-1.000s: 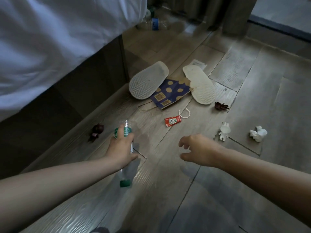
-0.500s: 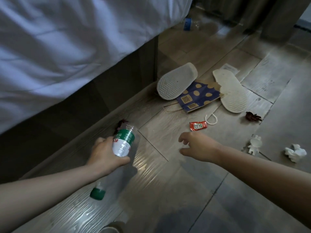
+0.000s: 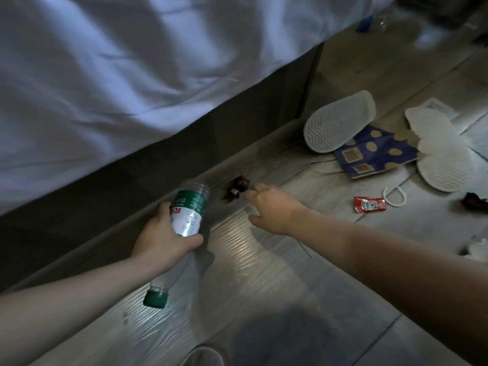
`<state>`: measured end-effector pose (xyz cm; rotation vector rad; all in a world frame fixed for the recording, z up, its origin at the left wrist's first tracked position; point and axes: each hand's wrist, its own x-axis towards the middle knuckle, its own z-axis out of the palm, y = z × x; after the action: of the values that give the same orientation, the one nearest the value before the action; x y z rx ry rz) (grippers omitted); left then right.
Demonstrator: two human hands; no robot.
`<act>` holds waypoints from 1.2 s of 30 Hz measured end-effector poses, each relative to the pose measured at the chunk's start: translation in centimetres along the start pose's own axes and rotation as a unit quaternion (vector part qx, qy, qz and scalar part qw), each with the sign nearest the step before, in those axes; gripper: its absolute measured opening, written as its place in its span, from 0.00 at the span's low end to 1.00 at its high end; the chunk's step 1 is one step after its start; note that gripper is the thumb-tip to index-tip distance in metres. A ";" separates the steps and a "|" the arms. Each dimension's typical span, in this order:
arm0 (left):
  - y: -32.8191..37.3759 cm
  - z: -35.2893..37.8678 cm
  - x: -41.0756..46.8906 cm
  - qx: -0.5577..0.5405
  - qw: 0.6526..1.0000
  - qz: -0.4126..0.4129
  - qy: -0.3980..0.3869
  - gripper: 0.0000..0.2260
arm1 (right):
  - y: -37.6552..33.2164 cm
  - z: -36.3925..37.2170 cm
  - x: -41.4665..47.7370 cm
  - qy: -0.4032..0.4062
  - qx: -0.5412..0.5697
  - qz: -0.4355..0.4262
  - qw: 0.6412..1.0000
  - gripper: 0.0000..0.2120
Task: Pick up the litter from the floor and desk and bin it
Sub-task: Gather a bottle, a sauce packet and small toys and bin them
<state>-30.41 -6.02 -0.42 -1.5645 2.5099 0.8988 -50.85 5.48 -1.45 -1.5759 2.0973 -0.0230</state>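
Dim, blurred, glare on floor (image 3: 245, 241)

You face down toward a grey wood-plank floor (image 3: 277, 299), dimly lit, with a pale sheen across its grain. On your left, rumpled white bedding (image 3: 118, 75) overhangs a bed's dark base (image 3: 126, 188).

Clear glossy plastic bottle (image 3: 188, 210), grained wood-look floor (image 3: 264, 273) with sheen, crumpled white cloth sheet (image 3: 118, 75), dotted paper bag (image 3: 375, 151).
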 end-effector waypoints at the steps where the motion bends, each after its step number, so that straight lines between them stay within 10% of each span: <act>1: 0.0 -0.1 0.1 -0.001 1.000 -0.003 -0.001 0.36 | -0.2 0.1 0.6 -0.001 -0.011 -0.009 1.000 0.30; 12: -0.3 -0.3 0.2 0.005 1.000 0.012 -0.023 0.37 | 1.4 2.1 2.5 -0.031 -0.129 -0.039 0.990 0.36; 36: 15.0 11.1 -1.0 -0.010 0.981 0.171 -0.095 0.39 | 15.2 4.6 -19.2 0.082 0.032 0.227 0.970 0.25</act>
<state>-45.24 5.10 -2.54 -1.0056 2.6759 1.0555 -58.84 29.12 -2.79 -1.0566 2.5147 -0.0629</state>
